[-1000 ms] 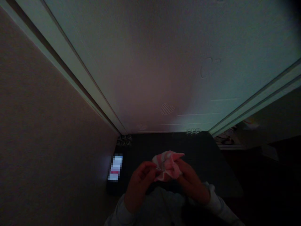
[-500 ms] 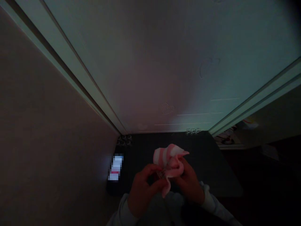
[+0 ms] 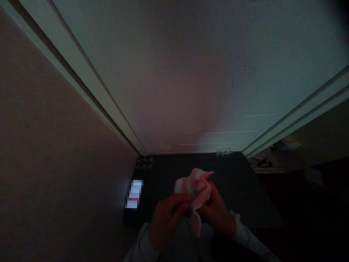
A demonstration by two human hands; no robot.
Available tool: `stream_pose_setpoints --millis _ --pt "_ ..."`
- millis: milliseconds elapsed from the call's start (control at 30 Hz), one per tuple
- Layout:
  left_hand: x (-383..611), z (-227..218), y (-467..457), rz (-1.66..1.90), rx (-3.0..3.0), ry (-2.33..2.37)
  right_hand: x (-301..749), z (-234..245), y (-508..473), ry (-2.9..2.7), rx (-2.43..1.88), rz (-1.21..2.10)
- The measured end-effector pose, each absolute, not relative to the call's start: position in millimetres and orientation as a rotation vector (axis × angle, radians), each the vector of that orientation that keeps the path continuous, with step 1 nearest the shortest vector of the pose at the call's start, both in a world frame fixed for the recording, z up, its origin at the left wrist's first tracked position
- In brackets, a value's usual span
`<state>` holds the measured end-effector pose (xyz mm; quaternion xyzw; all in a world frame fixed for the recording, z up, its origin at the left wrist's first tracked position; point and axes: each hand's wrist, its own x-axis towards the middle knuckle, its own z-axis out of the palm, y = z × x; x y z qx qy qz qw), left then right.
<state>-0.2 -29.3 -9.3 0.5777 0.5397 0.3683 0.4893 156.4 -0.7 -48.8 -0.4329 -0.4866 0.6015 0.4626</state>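
A soft pink-and-white striped cloth (image 3: 200, 183), bunched up with a pointed corner and a hanging tail, is held above the dark table. My right hand (image 3: 218, 213) is closed round its right side from below. On the other side, my left hand (image 3: 169, 216) is closed in a pinch, its thumb and fingertips against the cloth's near left edge. Dim light hides exactly what lies between those fingertips.
A lit phone (image 3: 134, 194) with a blurred screen is at the left of the dark table (image 3: 240, 196). Small round objects (image 3: 144, 162) sit in its back left corner, and a pale cluster (image 3: 224, 151) at the back edge. A white panel (image 3: 174, 91) with heart shapes rises behind.
The cloth has shifted slightly left, and its tail now hangs lower. My left fingertips have drawn closer together; a small striped patch seen between them earlier is now covered.
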Motion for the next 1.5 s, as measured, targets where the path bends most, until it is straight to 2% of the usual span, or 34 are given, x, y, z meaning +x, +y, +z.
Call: stream_pose_setpoints --millis 267,700,1200,1367,1500 --pt "-1.0 -15.4 -29.3 1.007 1.57 1.321 155.1 -47.4 0.1 -1.163 -1.053 1.535" --pt "2.8 -10.2 -30.9 0.964 1.933 1.169 154.1 -45.6 1.9 -1.106 -1.044 1.497" --pt "-3.5 -12.4 -30.6 0.896 1.869 1.247 156.1 -43.3 5.6 -1.162 -1.099 1.534" --pt "-2.8 -14.5 -29.7 0.878 1.863 1.17 151.3 -44.8 6.1 -0.981 -1.16 1.624" --pt "-1.8 -11.3 -29.8 0.885 1.772 1.178 151.3 -43.5 6.0 -0.952 -1.204 1.538"
